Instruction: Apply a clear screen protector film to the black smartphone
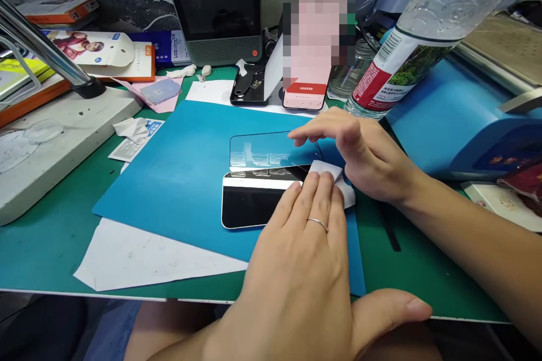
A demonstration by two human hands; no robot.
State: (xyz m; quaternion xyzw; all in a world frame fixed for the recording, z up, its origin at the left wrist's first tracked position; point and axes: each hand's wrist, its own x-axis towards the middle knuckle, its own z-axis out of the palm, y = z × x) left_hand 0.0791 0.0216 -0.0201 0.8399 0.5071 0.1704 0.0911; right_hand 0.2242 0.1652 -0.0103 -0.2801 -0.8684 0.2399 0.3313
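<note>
A phone (pixel 248 206) with a black screen and white rim lies on a blue mat (pixel 178 163). My left hand (pixel 305 259) rests over its right part, fingers flat and together, thumb spread wide. Beneath those fingertips is a folded white wipe (pixel 325 169); its contact with the screen is hidden. Along the phone's far side is a clear glass screen protector (pixel 262 149) with a dark border. Over the protector's right end, my right hand (pixel 364 152) is open with fingers reaching left; I cannot tell whether the fingertips touch the glass.
Behind the mat stand a smart display (pixel 215 5), a lit phone (pixel 305 90) and a tilted water bottle (pixel 398 67). To the left are a white lamp base (pixel 55 141) and stacked boxes (pixel 139 59). A blue machine (pixel 457 118) is on the right. White paper (pixel 148 256) sticks out under the mat.
</note>
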